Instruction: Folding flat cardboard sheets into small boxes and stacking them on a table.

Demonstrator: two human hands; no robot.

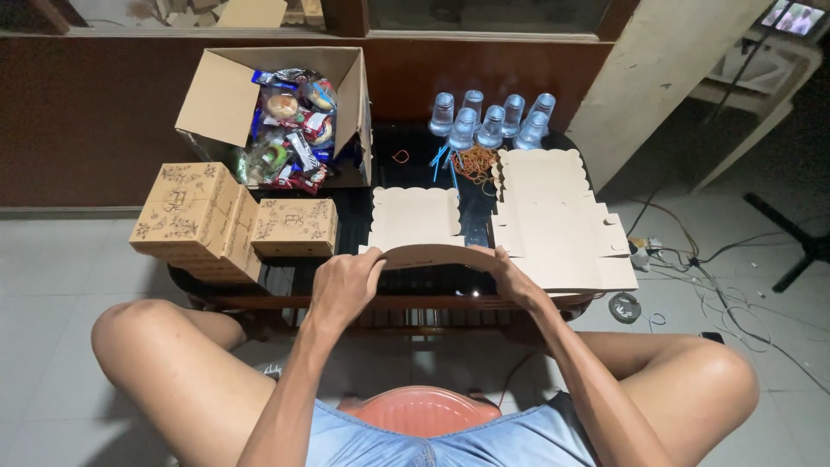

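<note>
Both my hands hold one flat cardboard box blank (415, 227) with scalloped edges over the dark low table (406, 173). My left hand (341, 285) grips its near left edge and my right hand (510, 275) grips its near right edge. The near edge of the blank is bent upward between them. A stack of more flat blanks (553, 216) lies just right of it on the table.
Folded printed boxes (203, 216) (296, 227) stand at the left. An open carton of wrapped snacks (290, 121) sits behind them. Several sealed water cups (493, 117), straws and rubber bands (474, 163) are at the back. Cables (709, 268) lie on the floor right.
</note>
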